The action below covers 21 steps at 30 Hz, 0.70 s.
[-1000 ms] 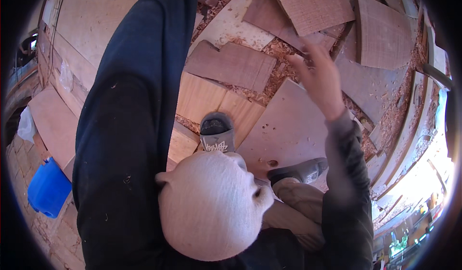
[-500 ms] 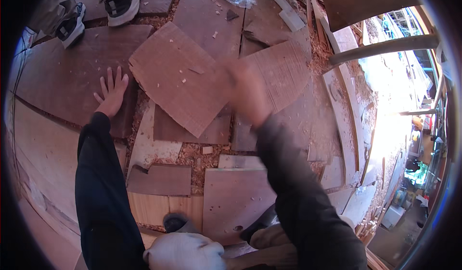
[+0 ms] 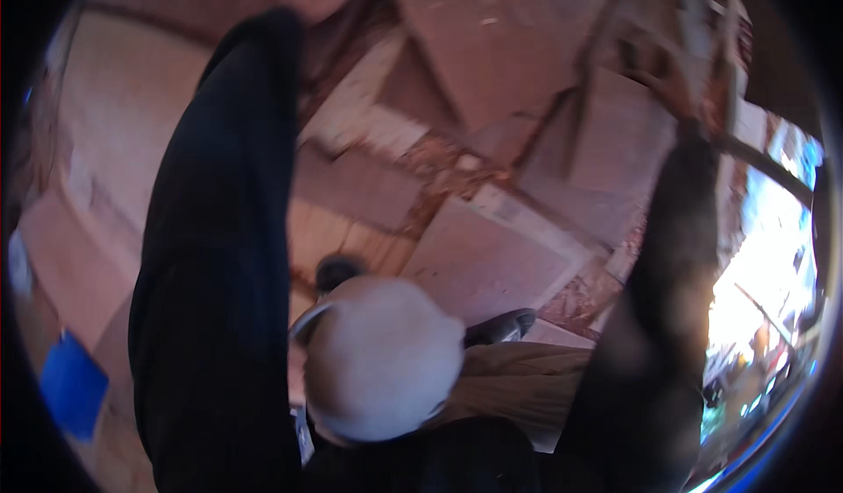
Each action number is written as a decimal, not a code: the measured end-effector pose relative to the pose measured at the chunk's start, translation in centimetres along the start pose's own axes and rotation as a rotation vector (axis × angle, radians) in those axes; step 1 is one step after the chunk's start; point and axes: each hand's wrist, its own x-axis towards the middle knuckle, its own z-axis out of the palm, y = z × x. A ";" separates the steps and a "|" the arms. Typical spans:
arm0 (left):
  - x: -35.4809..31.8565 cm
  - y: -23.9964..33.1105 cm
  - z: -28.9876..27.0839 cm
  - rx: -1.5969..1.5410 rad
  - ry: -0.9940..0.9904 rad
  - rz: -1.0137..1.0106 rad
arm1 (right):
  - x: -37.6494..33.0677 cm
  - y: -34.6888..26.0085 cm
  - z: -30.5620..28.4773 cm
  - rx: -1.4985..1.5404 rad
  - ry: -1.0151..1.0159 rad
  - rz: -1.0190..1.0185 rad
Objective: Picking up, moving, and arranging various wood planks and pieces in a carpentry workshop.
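Note:
The picture is smeared by motion. My left arm in a black sleeve (image 3: 219,256) reaches up the left side, and a blurred patch past its cuff looks like my left hand (image 3: 327,0); its fingers cannot be made out. On the right, my other dark sleeve (image 3: 654,282) stretches toward the far side, with my right hand lost in blur and shadow at its end. Between the arms, farther off, lies a large reddish-brown flat board (image 3: 483,45). Another brown board (image 3: 619,137) lies close to the right sleeve's end.
Wood shavings (image 3: 452,164) fill gaps between overlapping boards. A pinkish board (image 3: 492,256) lies near my shoe (image 3: 502,327). A pale rounded shape (image 3: 386,361) is in front of my body. A blue flat thing (image 3: 75,386) lies at lower left; a dark bar (image 3: 764,172) crosses at right.
The view has swung, so the boards sit higher and turned. My right arm has moved out to the right, away from the large board. My left hand, earlier spread flat on a board, is now blurred.

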 end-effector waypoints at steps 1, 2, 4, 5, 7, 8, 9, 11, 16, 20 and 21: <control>0.1 0.4 -0.4 -0.023 -0.198 -0.109 | -0.8 0.1 -0.4 -0.139 0.086 0.062; -0.2 0.6 -0.9 0.148 -0.301 -0.091 | -1.3 -0.2 -1.2 -0.073 0.130 0.117; -0.7 0.6 -1.7 -0.200 -0.134 0.214 | -1.9 -2.1 -2.5 -0.246 0.347 0.051; -0.4 0.8 -1.7 -0.174 -0.276 0.026 | -2.5 -3.7 -3.7 -0.299 0.472 0.040; -0.4 0.4 -1.5 -0.002 -0.356 -0.154 | -2.9 -8.4 -5.7 -0.225 0.549 -0.012; -0.3 0.1 -1.1 -0.004 -0.360 -0.138 | -3.6 -11.2 -6.7 -0.230 0.564 -0.072; -0.3 -0.8 -1.0 -0.161 -0.295 0.054 | -4.3 -14.3 -6.8 -0.216 0.623 -0.083; -0.1 -2.1 -0.3 -0.183 -0.237 0.284 | -5.9 -20.8 -6.7 -0.138 0.718 -0.403; -4.1 -4.1 0.0 -1.169 0.203 0.366 | -12.7 -35.0 -0.9 0.001 0.251 -0.472; -14.8 -3.6 0.7 -1.250 0.470 0.240 | -13.6 -42.8 8.8 -0.070 0.027 -0.307; -17.5 -3.6 1.1 -1.223 0.480 0.219 | -13.3 -43.5 10.8 -0.163 0.025 -0.272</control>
